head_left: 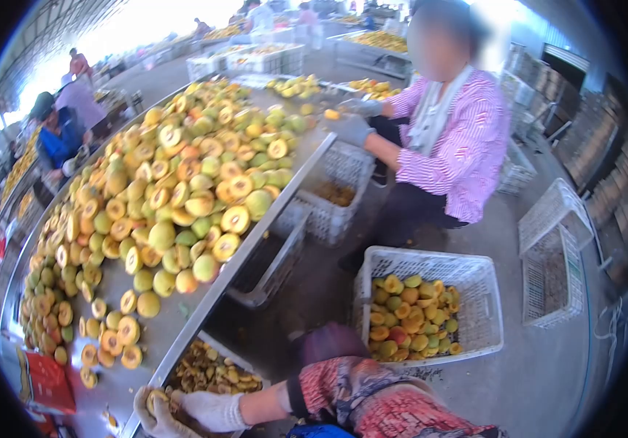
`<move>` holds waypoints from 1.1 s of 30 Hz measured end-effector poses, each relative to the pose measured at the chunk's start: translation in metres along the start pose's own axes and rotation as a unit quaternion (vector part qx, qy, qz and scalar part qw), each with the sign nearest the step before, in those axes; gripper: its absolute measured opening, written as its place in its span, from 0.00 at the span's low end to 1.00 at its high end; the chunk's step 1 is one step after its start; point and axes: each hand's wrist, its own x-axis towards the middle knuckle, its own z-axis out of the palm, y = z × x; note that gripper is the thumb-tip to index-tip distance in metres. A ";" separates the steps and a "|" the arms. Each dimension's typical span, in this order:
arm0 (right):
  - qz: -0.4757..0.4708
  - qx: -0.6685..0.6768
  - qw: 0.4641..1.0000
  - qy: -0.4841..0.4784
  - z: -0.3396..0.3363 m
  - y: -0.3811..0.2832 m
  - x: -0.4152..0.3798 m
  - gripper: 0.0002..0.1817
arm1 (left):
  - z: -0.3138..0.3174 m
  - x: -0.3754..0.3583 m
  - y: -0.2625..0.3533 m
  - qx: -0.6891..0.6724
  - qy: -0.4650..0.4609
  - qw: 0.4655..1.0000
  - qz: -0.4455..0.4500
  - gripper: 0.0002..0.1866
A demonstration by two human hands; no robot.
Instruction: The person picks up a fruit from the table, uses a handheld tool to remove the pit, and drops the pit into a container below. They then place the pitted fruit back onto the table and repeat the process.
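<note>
The peach (155, 398) sits at the near edge of the table (109, 285), low in the scene, cupped in the gloved left hand (155, 416), whose fingers curl narrowly round it. The gloved right hand (212, 410) lies just right of it; whether its fingers grip anything I cannot tell. The fruit looks light, soft and easily bruised, best held round its sides. Right of the hands, a bin (215, 372) holds scraps. Farther off, halved peaches heap (182, 182) the table. To the right stands a crate (474, 292) of fruit, and beyond it a person in stripes (460, 146).

Fruit-processing shed, peach-heaped table (102, 288), crates (485, 306)
</note>
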 end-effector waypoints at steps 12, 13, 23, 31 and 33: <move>0.195 0.841 0.436 -0.254 0.004 -0.065 -0.020 0.21 | -0.024 -0.013 -0.008 0.122 -0.104 0.983 0.085 0.16; 0.192 0.844 0.432 -0.255 0.003 -0.064 -0.019 0.20 | -0.026 -0.014 -0.010 0.136 -0.116 0.977 0.117 0.16; 0.176 0.847 0.425 -0.267 0.002 -0.045 -0.023 0.18 | -0.040 -0.010 0.009 0.241 -0.249 0.906 0.245 0.12; 0.170 0.851 0.416 -0.270 0.001 -0.038 -0.025 0.17 | -0.054 -0.004 0.031 0.266 -0.356 0.881 0.165 0.12; 0.170 0.852 0.414 -0.271 0.001 -0.037 -0.026 0.16 | -0.050 -0.006 0.036 0.263 -0.359 0.878 0.179 0.12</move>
